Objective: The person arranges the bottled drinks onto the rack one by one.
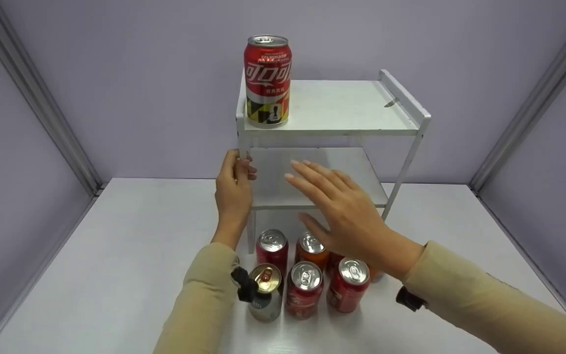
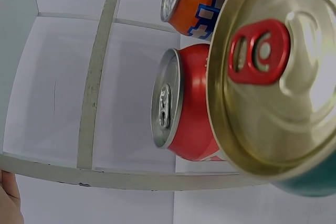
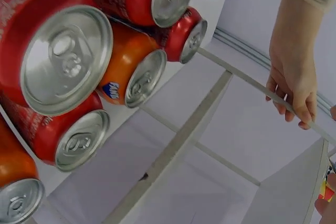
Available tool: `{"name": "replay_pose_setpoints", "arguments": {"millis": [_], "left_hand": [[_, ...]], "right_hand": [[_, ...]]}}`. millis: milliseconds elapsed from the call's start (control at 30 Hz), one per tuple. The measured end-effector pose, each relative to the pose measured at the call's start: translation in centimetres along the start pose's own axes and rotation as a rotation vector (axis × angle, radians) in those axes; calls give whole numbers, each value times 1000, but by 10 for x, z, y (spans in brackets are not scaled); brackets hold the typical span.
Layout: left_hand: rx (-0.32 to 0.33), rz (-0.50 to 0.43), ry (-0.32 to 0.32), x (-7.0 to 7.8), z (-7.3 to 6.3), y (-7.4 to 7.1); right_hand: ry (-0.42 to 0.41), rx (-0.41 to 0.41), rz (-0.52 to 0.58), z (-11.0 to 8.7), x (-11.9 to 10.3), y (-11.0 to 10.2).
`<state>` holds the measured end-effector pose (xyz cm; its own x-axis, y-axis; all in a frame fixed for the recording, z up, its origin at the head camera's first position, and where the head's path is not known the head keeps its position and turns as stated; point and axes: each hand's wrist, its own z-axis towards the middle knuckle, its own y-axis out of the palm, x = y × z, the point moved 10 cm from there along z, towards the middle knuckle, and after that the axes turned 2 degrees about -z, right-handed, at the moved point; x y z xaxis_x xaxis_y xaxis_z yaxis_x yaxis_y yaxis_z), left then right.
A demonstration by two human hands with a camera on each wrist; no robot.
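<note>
A white shelf rack point(image 1: 342, 105) stands on the table, with a red Coca-Cola can point(image 1: 268, 82) upright at the left end of its top board. My left hand point(image 1: 234, 191) grips the rack's left front post between the two boards; the right wrist view also shows this left hand point(image 3: 295, 72) on the post. In front of the middle board point(image 1: 307, 172), my right hand point(image 1: 352, 216) hovers with straight fingers, holding nothing. Below the hands, several cans stand upright, including a gold-lidded can point(image 1: 266, 302), red cans point(image 1: 303, 297) and an orange Fanta can point(image 3: 128, 56).
The white table point(image 1: 130, 246) spreads out on both sides of the rack. Pale walls point(image 1: 140, 88) close in the back and sides, with metal rails point(image 1: 533, 98) at the corners. A dark chipped mark point(image 1: 392, 103) shows on the top board's right side.
</note>
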<state>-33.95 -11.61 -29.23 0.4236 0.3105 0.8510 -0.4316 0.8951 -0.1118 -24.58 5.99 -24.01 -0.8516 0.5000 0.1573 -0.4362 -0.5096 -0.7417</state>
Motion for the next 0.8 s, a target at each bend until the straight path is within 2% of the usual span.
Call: {"name": "replay_pose_setpoints", "arguments": {"millis": [267, 467, 633, 800], "left_hand": [[0, -20, -17, -2, 1, 0], [-3, -56, -24, -3, 1, 1], [9, -46, -27, -2, 0, 0], [0, -58, -25, -2, 0, 1]], "right_hand": [[-34, -64, 3, -40, -26, 13], [-11, -151, 17, -70, -30, 19], [-24, -158, 9, -89, -35, 20], [-4, -207, -2, -108, -34, 25]]}}
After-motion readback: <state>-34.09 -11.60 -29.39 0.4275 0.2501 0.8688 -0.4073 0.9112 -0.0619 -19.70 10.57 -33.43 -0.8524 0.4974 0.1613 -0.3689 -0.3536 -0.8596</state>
